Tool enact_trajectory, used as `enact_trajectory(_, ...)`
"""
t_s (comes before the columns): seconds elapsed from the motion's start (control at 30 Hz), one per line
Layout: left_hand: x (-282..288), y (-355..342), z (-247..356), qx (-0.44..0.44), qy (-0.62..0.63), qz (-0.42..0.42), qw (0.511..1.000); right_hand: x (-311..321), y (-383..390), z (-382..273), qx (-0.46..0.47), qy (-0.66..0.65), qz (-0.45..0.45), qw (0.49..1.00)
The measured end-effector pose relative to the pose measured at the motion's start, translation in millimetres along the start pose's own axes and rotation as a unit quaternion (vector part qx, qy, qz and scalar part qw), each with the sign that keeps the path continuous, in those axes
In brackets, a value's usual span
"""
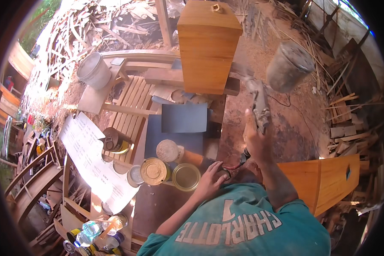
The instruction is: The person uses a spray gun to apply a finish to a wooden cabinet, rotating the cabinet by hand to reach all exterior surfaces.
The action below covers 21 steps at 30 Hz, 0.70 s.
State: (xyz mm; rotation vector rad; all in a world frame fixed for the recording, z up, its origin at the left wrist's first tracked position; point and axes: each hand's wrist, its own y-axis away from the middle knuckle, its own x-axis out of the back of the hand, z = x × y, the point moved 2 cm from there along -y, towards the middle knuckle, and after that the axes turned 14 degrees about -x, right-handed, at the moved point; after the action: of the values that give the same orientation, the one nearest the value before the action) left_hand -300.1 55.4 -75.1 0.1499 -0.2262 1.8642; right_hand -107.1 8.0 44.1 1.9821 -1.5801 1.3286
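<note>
My right hand [258, 143] is closed around a dusty grey cloth [260, 104], held out ahead of me over the reddish ground. A pale puff of dust shows by the cloth's far end. Low in front of my body, my left hand [214, 176] grips the black rear end of an orange and black power tool [191, 158]. The tool's round, pale, dusty head [167, 150] points left, beside an open tin of tan paste [154, 171] and a tin with a gold rim [186, 177]. A dark cord runs near my right wrist.
A varnished wooden box [209, 51] stands ahead on timber; another wooden piece [320, 181] lies right. Blue-grey sandpaper sheets [184, 118] lie before me. Left are a written paper sheet [91, 158], a brown tin [116, 140] and a white bucket [94, 71]. A grey bucket [289, 68] stands far right.
</note>
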Motion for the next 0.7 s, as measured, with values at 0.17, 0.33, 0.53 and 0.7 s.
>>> enact_trajectory(0.17,2,-3,15,-0.009,0.007,-0.007,1.000,-17,-15,-58,-0.005,-0.356,-0.117,0.927)
enact_trajectory(0.33,9,-2,28,-0.019,0.016,0.004,1.000,-25,-19,-43,0.036,-0.301,-0.071,0.950)
enact_trajectory(0.53,10,4,24,-0.032,0.022,0.003,0.999,-3,-6,-25,0.017,-0.252,0.058,0.966)
enact_trajectory(0.7,12,0,41,-0.043,0.030,0.006,0.999,-43,-9,-36,-0.025,-0.360,-0.122,0.925)
